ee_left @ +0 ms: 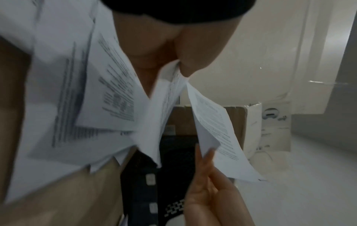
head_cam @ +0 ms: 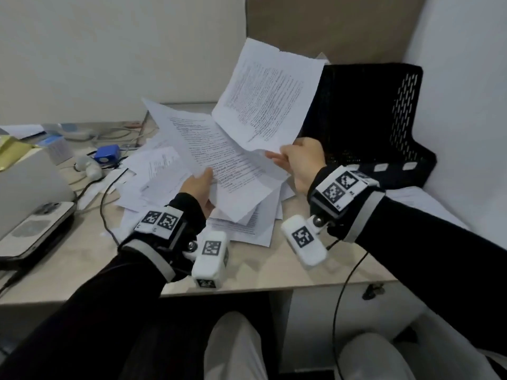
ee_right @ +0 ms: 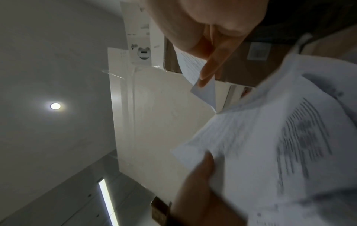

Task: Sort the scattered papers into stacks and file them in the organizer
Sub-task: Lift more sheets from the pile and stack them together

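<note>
The left hand (head_cam: 198,187) pinches a white printed sheet (head_cam: 216,160) by its near edge, above the loose heap of white papers (head_cam: 153,174). The right hand (head_cam: 301,163) pinches a second printed sheet (head_cam: 269,91), raised upright just left of the black perforated plastic organizer (head_cam: 370,119).

You sit at a pale beige desk (head_cam: 247,272) pushed into a corner — a plain white wall (head_cam: 109,50) runs behind it on the left, and a brown cardboard panel (head_cam: 343,26) leans upright at the back. A white partition (head_cam: 466,64) closes your right side. Overhead, the right wrist view shows you a grey ceiling (ee_right: 48,61) with one round recessed lamp (ee_right: 55,106) lit — and a bright strip light (ee_right: 106,201) lower down.
</note>
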`<state>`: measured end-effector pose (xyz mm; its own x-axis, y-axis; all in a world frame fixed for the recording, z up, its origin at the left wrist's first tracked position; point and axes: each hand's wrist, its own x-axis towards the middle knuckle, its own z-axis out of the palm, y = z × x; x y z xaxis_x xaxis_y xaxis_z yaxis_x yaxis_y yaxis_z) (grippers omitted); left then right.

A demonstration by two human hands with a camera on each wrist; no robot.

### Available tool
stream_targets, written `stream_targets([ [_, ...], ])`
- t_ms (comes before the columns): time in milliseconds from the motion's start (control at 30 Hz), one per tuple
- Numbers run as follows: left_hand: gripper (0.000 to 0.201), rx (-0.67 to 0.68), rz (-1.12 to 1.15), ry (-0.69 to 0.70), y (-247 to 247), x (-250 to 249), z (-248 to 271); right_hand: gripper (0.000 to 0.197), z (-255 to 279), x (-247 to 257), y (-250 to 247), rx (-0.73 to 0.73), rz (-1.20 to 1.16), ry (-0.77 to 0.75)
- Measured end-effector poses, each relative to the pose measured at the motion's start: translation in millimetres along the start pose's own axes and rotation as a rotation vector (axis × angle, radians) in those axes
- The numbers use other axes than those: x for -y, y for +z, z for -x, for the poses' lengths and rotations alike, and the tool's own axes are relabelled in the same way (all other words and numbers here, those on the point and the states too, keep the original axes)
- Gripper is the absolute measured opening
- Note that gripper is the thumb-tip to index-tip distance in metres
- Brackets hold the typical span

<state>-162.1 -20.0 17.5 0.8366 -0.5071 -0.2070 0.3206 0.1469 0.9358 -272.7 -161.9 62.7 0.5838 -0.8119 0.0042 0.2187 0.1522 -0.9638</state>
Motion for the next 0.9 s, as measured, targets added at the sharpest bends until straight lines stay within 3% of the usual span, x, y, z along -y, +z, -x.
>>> stream_targets([
  [133,0.045,0.093,0.012,0.01,40,-3,17,0.017,41,-10,-12,0.012,-0.081,0.056],
  [233,0.062,0.192,-0.086,0.023,56,3,26,0.014,62,-15,-22,0.053,-0.007,0.097],
  [333,0.034,0.175,-0.085,0.078,66,10,30,0.012,70,-15,-37,0.113,0.068,0.15],
  [400,0.027,0.157,-0.089,0.113,68,12,31,0.007,70,-13,-49,0.141,0.198,0.182],
  [533,0.025,0.262,-0.128,0.149,66,11,31,0.008,57,-11,-82,-0.032,0.429,0.058],
  [667,0.032,0.347,-0.235,0.116,54,8,30,0.063,38,3,-116,-0.168,0.546,-0.057],
  [733,0.028,0.414,-0.275,0.078,47,7,32,0.074,31,14,-128,-0.074,0.602,-0.03],
  [833,0.024,0.542,-0.379,0.002,39,9,35,0.046,28,27,-137,0.201,0.44,0.073],
  [900,0.025,0.587,-0.437,-0.026,37,12,35,0.039,29,31,-139,0.273,0.288,0.097],
])
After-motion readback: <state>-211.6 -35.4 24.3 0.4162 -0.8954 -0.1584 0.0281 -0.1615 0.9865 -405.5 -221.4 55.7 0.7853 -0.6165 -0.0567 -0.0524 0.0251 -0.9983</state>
